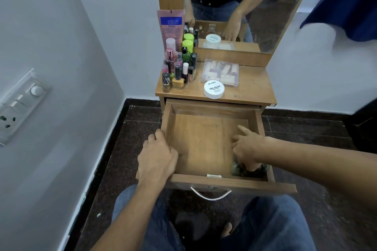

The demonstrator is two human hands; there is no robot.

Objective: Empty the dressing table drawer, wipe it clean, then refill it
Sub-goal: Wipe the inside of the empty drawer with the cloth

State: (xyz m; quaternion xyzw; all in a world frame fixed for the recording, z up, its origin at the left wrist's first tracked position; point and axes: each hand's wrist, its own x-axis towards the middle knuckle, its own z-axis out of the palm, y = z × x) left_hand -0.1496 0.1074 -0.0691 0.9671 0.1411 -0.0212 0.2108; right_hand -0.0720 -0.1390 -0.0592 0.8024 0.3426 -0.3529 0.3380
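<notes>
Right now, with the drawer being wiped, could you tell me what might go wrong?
The drawer is pulled far out, left hand gripping its side wall; leaning there might tip it. Wiping by the right hand with the cloth could jolt the white jar, near the front edge of the tabletop, into the drawer.
</notes>
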